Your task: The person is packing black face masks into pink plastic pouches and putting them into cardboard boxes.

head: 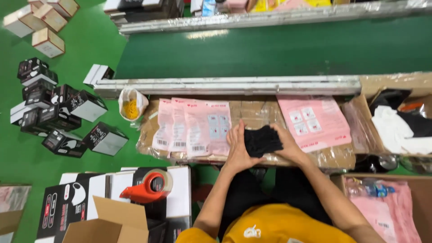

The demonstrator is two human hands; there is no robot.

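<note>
Both hands meet over a small black folded cloth [262,140] at the front edge of the bench [252,112]. The left hand [237,146] lies flat against the cloth's left side, fingers stretched upward and thumb tucked under its lower edge. The right hand [288,143] cups the cloth's right side, fingers curled over its edge. The cloth sits between the two palms, touching both, pressed rather than lifted clear, as far as the view shows.

Just left of the left hand, overlapping pink flat bags [191,128] lie fanned on the cardboard-covered bench top. Just right of the right hand lies another stack of pink bags [315,121]. Farther right, an open carton [373,85] holds white and black garments [396,128]. Beyond the bench runs a green conveyor belt [270,49].

A clear bag of yellow rubber bands [131,107] hangs at the bench's left end. Below it, an orange tape dispenser [146,186] rests on black-and-white boxes [67,202]. More small black boxes [58,117] lie scattered on the green floor [81,45], well apart from the hands.
</note>
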